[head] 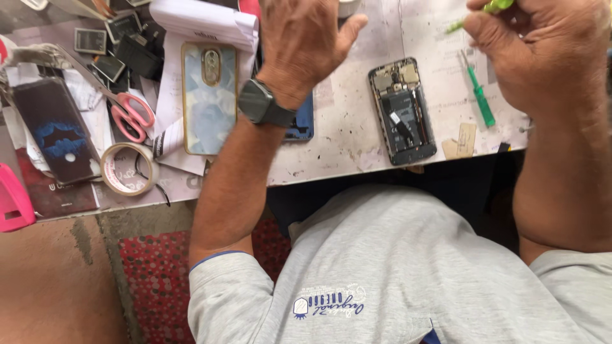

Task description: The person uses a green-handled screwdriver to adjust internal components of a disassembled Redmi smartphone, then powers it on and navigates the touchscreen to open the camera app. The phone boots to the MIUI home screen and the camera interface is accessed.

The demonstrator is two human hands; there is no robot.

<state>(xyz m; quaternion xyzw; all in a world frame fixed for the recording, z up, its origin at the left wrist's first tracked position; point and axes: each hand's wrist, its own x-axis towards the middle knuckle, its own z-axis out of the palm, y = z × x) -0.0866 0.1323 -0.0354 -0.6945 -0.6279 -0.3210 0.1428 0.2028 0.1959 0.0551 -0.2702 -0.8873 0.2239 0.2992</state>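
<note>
Two screwdrivers: one green on the desk [357, 146], one [488, 9] pinched in the right hand [542, 54], cut off. Left hand [303, 41] open, empty. One opened phone [403, 111].

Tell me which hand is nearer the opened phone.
Left. The left hand is raised just left of the opened phone; the right hand, gripping a green tool, is farther off, up right.

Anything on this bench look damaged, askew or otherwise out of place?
The dark phone lies with its back cover off, its internals exposed. Left of it, the bench is heaped with paper, parts, pink-handled scissors and a tape roll. The right hand holds a green tool; the left hand is raised, empty.
</note>
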